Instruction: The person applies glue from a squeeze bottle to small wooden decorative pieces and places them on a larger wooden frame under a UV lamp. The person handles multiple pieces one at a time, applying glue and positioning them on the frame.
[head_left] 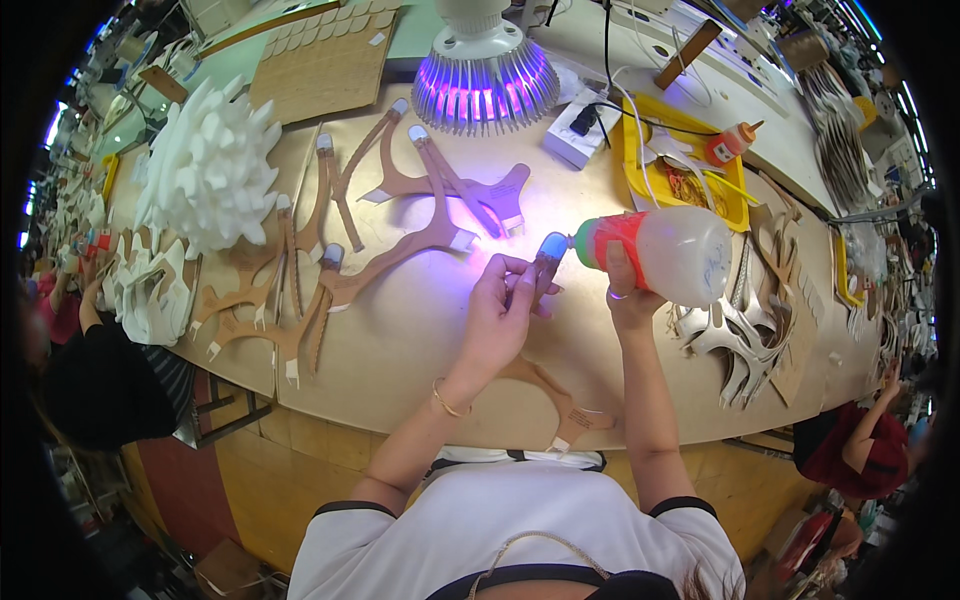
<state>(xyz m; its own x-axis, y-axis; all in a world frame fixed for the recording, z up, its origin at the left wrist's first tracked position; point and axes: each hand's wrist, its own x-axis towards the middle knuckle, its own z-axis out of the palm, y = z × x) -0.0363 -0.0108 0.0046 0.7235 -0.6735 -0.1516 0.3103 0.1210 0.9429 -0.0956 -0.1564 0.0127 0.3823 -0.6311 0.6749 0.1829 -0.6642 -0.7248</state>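
Note:
My left hand (500, 315) pinches a brown strap (546, 262) near its pale, blue-lit tip. Below that hand a forked brown piece (572, 412) hangs toward the table's front edge; my fingers and wrist hide whether it joins the strap. Wrapped in my right hand (630, 298) is a squeeze bottle (690, 258), translucent with a red label and green cap, tilted on its side. Its nozzle points left and meets the strap's tip, or nearly so. Several similar forked brown pieces (420, 240) with pale ends lie left of my hands.
A lamp (487, 85) glowing purple hangs over the table (400, 390). White foam (208, 165) is heaped at the left. At the right are a yellow tray (628, 150), an orange-red bottle (730, 143) and pale strap pieces (735, 345). A white power box (582, 130) sits behind. People work on both sides.

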